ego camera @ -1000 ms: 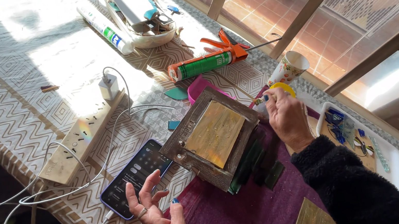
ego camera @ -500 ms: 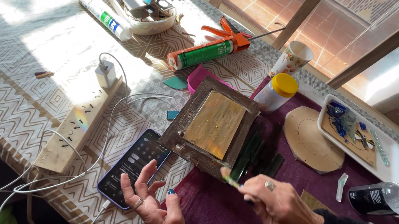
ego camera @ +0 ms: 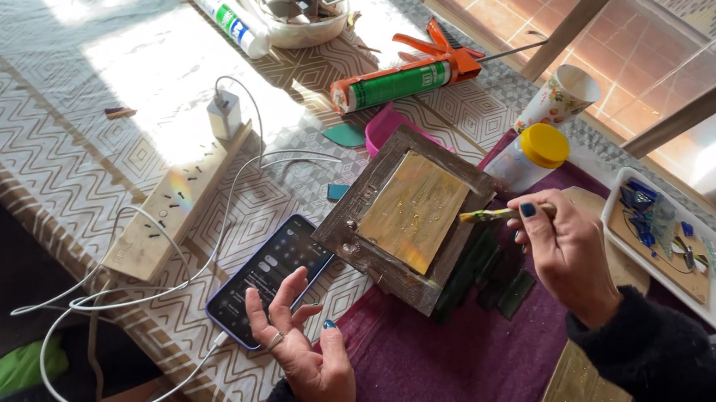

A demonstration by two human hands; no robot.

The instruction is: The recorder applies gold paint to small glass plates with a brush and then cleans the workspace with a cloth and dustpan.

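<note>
From the head view, the right hand [ego camera: 570, 246] pinches a small brush [ego camera: 486, 215], tip at the gold-panelled wooden frame's [ego camera: 406, 213] three-o'clock edge for reach, while the left hand [ego camera: 304, 348] hovers empty with fingers spread over the phone [ego camera: 270, 274] at eight o'clock.

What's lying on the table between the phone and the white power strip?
In the head view, only white charging cables cross the patterned tablecloth between phone and power strip.
</note>
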